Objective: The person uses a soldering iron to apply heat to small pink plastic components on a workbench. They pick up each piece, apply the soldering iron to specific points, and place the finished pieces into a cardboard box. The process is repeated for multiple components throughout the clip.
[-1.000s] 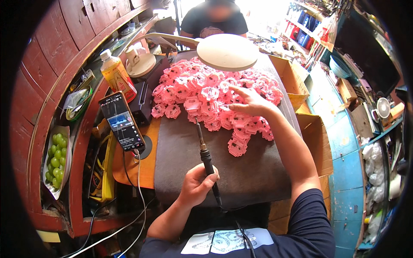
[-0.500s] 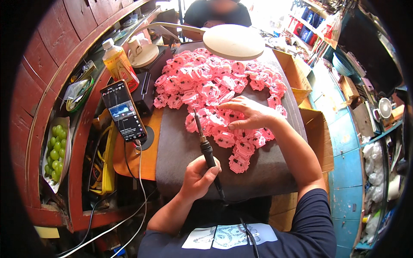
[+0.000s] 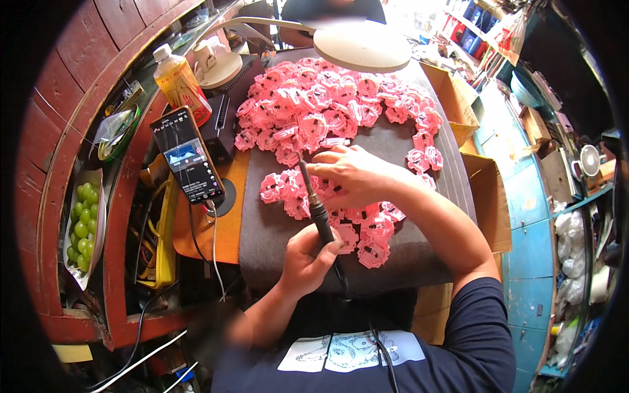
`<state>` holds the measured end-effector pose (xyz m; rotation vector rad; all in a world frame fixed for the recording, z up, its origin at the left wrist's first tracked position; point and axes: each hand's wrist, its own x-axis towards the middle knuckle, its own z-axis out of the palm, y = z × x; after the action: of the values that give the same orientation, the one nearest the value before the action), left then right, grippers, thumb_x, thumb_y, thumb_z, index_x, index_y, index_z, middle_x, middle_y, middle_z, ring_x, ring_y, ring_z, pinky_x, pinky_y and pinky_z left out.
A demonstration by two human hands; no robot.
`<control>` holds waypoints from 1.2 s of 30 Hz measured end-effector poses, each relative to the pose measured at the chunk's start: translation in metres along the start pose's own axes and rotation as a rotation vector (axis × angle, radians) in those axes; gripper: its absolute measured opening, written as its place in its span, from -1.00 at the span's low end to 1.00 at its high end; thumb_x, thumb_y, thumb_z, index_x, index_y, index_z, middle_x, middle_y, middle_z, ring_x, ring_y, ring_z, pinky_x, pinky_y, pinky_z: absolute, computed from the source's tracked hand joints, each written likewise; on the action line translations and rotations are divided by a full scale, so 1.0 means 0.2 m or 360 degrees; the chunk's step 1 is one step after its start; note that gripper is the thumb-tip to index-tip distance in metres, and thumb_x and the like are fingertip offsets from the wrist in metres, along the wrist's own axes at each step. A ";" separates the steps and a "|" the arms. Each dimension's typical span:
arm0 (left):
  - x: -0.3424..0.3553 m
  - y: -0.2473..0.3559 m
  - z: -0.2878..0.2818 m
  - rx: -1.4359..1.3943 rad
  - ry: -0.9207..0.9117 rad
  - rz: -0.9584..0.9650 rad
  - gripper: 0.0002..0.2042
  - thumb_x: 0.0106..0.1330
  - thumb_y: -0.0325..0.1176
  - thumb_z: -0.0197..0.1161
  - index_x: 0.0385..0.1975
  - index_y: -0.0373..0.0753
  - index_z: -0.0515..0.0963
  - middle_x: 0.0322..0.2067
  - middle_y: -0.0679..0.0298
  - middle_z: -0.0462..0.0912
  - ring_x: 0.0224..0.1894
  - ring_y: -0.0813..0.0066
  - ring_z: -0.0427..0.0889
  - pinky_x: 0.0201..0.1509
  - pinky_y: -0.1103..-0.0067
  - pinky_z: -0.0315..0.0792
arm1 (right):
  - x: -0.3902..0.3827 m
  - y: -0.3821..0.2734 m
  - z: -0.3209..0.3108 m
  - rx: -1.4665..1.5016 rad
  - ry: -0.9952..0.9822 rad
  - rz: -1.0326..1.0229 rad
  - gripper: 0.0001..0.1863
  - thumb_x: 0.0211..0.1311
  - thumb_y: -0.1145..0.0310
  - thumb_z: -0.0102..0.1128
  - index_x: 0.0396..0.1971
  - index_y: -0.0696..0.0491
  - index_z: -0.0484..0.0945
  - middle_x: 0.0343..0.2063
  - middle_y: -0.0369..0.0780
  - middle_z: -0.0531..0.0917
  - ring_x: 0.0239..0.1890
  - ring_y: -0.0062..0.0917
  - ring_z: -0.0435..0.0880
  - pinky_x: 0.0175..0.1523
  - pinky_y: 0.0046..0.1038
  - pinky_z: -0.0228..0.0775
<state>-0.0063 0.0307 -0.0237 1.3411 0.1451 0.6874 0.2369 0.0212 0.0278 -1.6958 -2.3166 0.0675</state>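
Note:
My left hand point(image 3: 306, 261) is closed around the black handle of a soldering iron point(image 3: 319, 219), whose metal tip points up and away over the mat. Numerous pink plastic parts point(image 3: 311, 131) with small dark pieces in them lie heaped on the dark grey mat point(image 3: 275, 249). Over a smaller near group of the same parts point(image 3: 375, 226) rests my right hand point(image 3: 354, 175), palm down with its fingers spread and curved, touching some of them. The fingers hide the parts beneath, and I see nothing gripped in them.
A white round lamp head point(image 3: 362, 47) hangs over the far end. A phone on a stand point(image 3: 188, 157) and a drink bottle point(image 3: 180, 85) stand left. Green grapes point(image 3: 84, 226) lie farther left. Cardboard boxes point(image 3: 488, 196) border the right side. Someone sits opposite point(image 3: 334, 13).
My right hand has drawn a group of pink parts toward me, leaving a gap between it and the main heap. The soldering iron stays in my left hand.

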 end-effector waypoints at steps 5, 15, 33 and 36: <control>0.00 -0.02 0.01 -0.0108 0.0016 -0.0005 -0.85 0.53 -0.38 0.25 -0.14 -0.37 0.60 -0.14 0.16 0.65 -0.25 0.55 0.57 -0.12 0.59 0.51 | -0.20 0.09 -0.13 -0.0003 -0.0052 0.0355 -0.33 0.18 -0.03 0.48 0.26 -0.04 0.61 0.16 -0.09 0.64 0.22 -0.08 0.59 0.26 0.00 0.47; 0.01 0.11 0.21 -0.0740 0.0140 -0.0274 -0.74 0.65 -0.26 0.20 0.05 -0.35 0.61 -0.20 0.35 0.71 -0.27 0.75 0.60 -0.26 0.71 0.46 | -0.53 -0.52 -0.13 -0.0195 0.0788 -0.0107 -0.34 0.14 0.16 0.47 0.26 0.02 0.55 -0.17 -0.17 0.61 -0.14 -0.33 0.65 -0.05 -0.21 0.48; 0.07 0.10 0.03 0.2239 -0.0608 0.0776 -0.63 0.14 -0.50 0.37 -0.01 -0.40 0.66 0.02 -0.03 0.73 -0.43 0.27 0.73 -0.32 0.45 0.62 | -0.98 -0.41 0.18 0.0936 0.1980 0.0657 -0.57 0.51 0.32 0.24 0.23 0.26 0.51 -0.17 -0.07 0.69 -0.20 -0.46 0.70 -0.05 -0.42 0.58; 0.09 0.14 0.01 0.2274 -0.0670 0.0878 -0.59 0.14 -0.51 0.35 0.05 -0.41 0.66 -0.01 -0.03 0.76 -0.43 0.29 0.72 -0.33 0.45 0.62 | -0.94 -0.46 0.15 0.0597 0.1707 0.0520 -0.61 0.41 0.50 0.30 0.20 0.20 0.57 -0.32 -0.10 0.71 -0.38 -0.40 0.70 -0.24 -0.42 0.57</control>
<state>-0.0014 0.0412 0.0072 2.9402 -0.1276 0.7335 0.1967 -0.1812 -0.0190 -1.3748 -1.1549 -0.2637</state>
